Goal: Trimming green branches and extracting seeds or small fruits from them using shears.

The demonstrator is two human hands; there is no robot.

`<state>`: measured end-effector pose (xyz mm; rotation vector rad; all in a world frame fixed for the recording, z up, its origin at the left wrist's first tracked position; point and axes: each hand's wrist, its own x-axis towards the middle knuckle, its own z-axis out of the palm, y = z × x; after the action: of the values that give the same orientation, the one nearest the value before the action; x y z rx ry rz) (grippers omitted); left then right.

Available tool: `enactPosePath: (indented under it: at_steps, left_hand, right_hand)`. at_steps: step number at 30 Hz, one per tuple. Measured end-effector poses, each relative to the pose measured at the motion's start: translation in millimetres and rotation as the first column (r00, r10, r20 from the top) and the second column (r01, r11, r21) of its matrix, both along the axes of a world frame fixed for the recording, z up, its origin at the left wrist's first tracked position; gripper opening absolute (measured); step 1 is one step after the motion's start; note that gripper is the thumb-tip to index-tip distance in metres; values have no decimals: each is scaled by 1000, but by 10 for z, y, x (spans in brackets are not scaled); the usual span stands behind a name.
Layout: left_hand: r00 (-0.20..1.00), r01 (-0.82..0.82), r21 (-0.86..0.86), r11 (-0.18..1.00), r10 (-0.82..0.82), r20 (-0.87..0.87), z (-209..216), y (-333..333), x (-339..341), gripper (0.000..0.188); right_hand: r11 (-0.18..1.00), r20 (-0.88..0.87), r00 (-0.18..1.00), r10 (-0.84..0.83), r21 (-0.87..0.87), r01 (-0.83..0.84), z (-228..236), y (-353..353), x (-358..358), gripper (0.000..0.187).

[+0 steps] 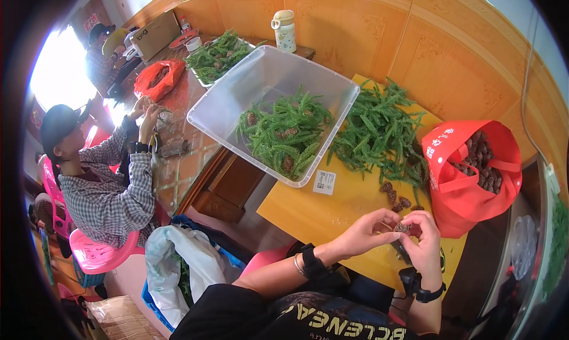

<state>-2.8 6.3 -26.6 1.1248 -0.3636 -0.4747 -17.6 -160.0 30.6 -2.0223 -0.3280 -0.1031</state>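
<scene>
Over the near part of the yellow table point(299, 207), my left hand point(368, 232) and my right hand point(424, 245) come together around a small brown pine cone point(402, 227). The fingers of both hands are pinched at it, the left from one side and the right from the other. A thin strand seems to run from the cone between the left fingers, too fine to make out. Just beyond my hands lie several loose pine cones point(395, 195). A dark object below the fingers is partly hidden. Green artificial pine sprigs point(379, 127) are heaped farther back.
A clear plastic bin point(222, 112) holds sprigs with cones. On the right stands a red bag point(456, 201) full of pine cones. A white sack point(172, 251) sits at lower left. Across the left table, a co-worker in a checked shirt point(112, 189) works. A bottle point(284, 32) stands behind.
</scene>
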Motion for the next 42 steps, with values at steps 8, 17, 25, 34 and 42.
enactPosePath:
  at_steps: [8, 17, 25, 34, 42]
  left_hand:
    - [996, -9, -131, 991, -3, -90, 38, 26, -13, 26]
    - [989, -101, -84, 991, 91, -112, 95, 92, -49, 16]
    - [990, -106, -121, 987, 94, -101, 101, 72, -27, 15]
    - [984, -119, -100, 988, 104, -143, 133, 99, -14, 13]
    - [980, -138, 84, 987, 149, -132, 35, 146, 81, 20]
  right_hand:
    - [998, 5, 999, 40, -44, -39, 59, 85, -26, 30]
    - [999, 44, 999, 12, 34, -13, 67, 98, -99, 31]
    - [987, -7, 1000, -1, 158, 2, 106, 83, -118, 33]
    - [993, 69, 998, 9, 116, -17, 84, 44, -38, 31]
    - [959, -98, 992, -80, 262, 103, -99, -98, -167, 29]
